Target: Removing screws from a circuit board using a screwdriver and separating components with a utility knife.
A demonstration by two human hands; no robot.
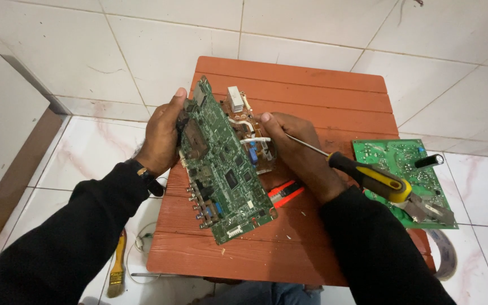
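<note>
Board: green circuit board (221, 164) is held tilted above the red wooden table (312, 85), its long axis running from upper left, away from the person, down to lower right.
Left hand: left hand (162, 135) clasps the board's upper left edge, fingers curled around it, thumb on top.
Right hand: right hand (297, 149) rests against the board's right side, where a brown board (252, 141) with white parts lies behind; its fingers are closed around a screwdriver (368, 178), yellow and black handle pointing off to the right.
Nearer hand: both touch the board, one on each long edge.
Around: second green board (408, 169) at the table's right end, red-handled pliers (286, 192) under the held board, paintbrush (118, 265) on the tiled floor.
</note>
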